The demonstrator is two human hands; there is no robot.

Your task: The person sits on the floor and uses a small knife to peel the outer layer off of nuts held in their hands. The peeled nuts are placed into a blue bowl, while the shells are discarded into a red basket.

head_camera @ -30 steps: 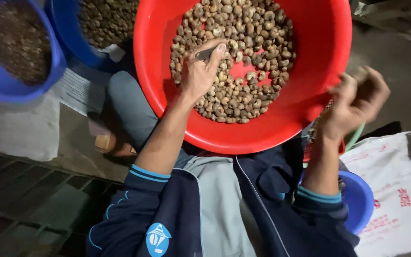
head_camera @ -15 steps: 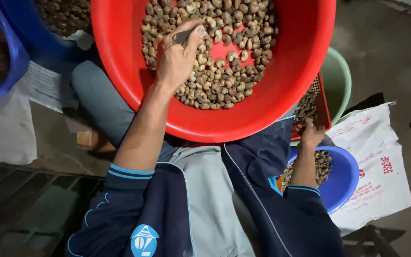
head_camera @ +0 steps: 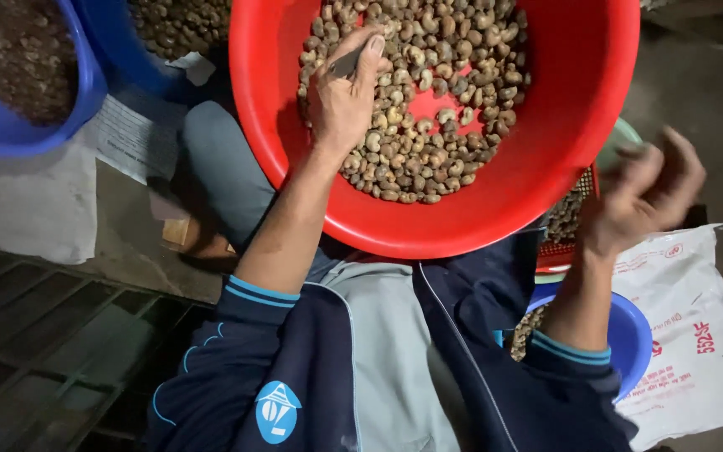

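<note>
Large red basin [head_camera: 562,151] on the lap, part-filled with a loose heap of pale brown cashew nuts [head_camera: 428,92], bare red floor showing in the middle. Left hand [head_camera: 340,96] down inside the basin on top of the nuts, fingers closed round a small dark tool [head_camera: 346,63] pinched against the thumb. Right hand [head_camera: 642,188] up in the air off the basin's right rim, blurred, fingers loosely spread; cannot tell whether anything sits in it. Two blue tubs at upper left: the near one [head_camera: 52,125] holding dark brown bits, the farther one [head_camera: 140,67] holding more nuts. Small blue bowl [head_camera: 629,335] under the right forearm, with a few nuts showing beside the sleeve. Red mesh tray [head_camera: 566,238] of nuts peeking out below the basin's right edge, a green rim [head_camera: 625,138] behind it. White printed sack [head_camera: 688,335] on the floor at right. Against half a second ago: right hand then low over the small blue bowl, now raised beside the basin; left hand in the same spot among the nuts. Count: one red basin, two blue tubs, one blue bowl, one tray, two hands.
</note>
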